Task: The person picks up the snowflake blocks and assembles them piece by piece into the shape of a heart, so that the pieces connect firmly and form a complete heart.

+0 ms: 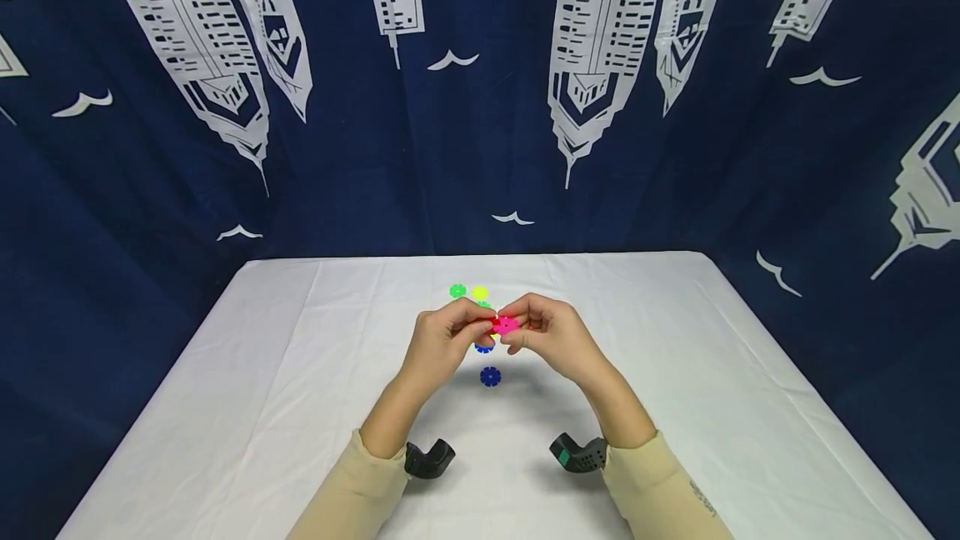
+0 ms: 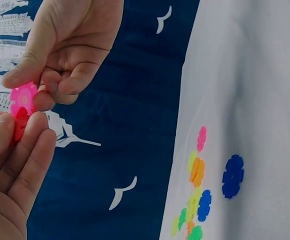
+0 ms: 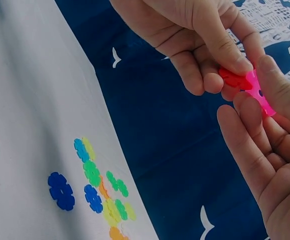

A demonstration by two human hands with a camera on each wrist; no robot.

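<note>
Over the table, my left hand [image 1: 441, 344] pinches a red notched plastic disc [image 3: 233, 79] between thumb and fingers. Facing it, my right hand [image 1: 555, 338] pinches a pink notched disc [image 1: 507, 325] with a small hole in its middle. The two discs meet at their edges and stand at an angle to each other in the right wrist view. How deeply their slots fit together is hidden by the fingertips. On the cloth just below the hands lies a dark blue disc [image 1: 491, 377].
Several loose discs lie behind the hands, among them a green disc [image 1: 457, 291], a yellow disc [image 1: 480, 293] and an orange disc [image 2: 197, 172]. A white cloth [image 1: 285, 407] covers the table. Behind it hangs a dark blue curtain [image 1: 465, 140] with white building prints.
</note>
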